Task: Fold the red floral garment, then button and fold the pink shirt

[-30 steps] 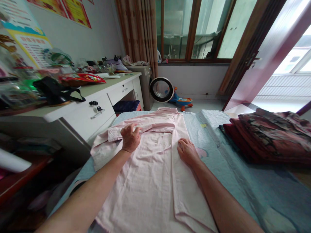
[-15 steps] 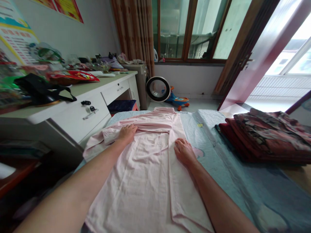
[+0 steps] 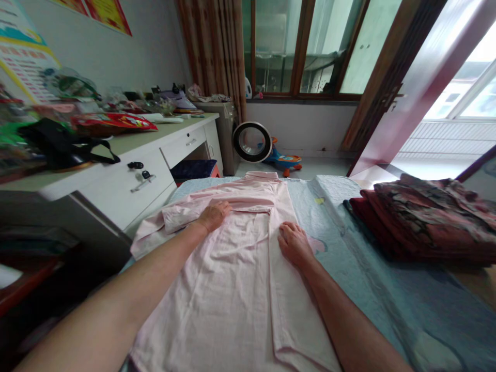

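Note:
A pale pink shirt (image 3: 228,279) lies flat on the bed with its collar at the far end and its right side folded in. One sleeve (image 3: 182,214) is folded across the chest. My left hand (image 3: 215,216) lies flat on that sleeve, fingers spread and pointing right. Resting palm down on the shirt's folded right edge is my right hand (image 3: 294,244), fingers apart. Neither hand holds anything.
The bed has a blue-green sheet (image 3: 372,279). A stack of folded dark red patterned cloth (image 3: 422,222) sits at the right. A white desk (image 3: 127,160) crowded with bags and clutter stands left of the bed. A round fan (image 3: 251,142) and a toy car (image 3: 287,161) stand on the floor beyond.
My left hand let go of its pinch on the sleeve, flattened and slid a little to the right along it. My right hand has stayed in place on the shirt.

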The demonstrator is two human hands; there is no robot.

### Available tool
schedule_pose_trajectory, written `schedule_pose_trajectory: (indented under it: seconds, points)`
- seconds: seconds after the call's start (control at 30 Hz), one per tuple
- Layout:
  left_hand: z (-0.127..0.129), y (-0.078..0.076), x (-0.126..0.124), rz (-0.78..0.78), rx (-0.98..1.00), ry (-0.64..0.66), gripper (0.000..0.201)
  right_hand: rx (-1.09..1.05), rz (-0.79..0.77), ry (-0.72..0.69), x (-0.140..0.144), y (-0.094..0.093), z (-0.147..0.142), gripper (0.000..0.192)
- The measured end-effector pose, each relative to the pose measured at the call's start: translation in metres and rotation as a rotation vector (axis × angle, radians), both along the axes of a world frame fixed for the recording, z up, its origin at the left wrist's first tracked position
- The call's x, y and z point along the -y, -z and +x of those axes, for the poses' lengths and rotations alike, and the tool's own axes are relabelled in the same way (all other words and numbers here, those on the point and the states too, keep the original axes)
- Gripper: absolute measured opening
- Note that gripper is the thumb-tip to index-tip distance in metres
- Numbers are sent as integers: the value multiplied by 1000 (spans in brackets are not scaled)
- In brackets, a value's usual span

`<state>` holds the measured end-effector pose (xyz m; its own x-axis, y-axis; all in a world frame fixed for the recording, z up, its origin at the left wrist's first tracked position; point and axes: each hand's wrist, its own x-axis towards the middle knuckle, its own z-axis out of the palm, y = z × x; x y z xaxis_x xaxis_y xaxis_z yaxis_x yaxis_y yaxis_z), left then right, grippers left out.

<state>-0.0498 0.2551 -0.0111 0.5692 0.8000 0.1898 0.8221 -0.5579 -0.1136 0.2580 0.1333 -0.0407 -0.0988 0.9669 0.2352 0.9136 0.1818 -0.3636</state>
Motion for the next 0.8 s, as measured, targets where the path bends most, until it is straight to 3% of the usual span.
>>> schedule_pose_trajectory:
  seconds: [0.2,0.33,0.47,0.57,0.7,0.8]
  points:
    - [15,11,-15,37,-54,-134,28,-8,16,0,0,0,0,26]
    - [22,4,-19,62,-28,-131,26,-3,13,4,0,0,0,25]
    - [23,-9,-17,167,162,-114,24,-1,14,5,0,1,0,25]
    - [20,-12,-11,204,225,-38,25,-7,19,4,0,1,0,25]
    - [13,-7,2,61,54,126,25,2,15,8,0,1,0,25]
    - [13,-4,6,-148,26,119,29,8,14,11,0,1,0,25]
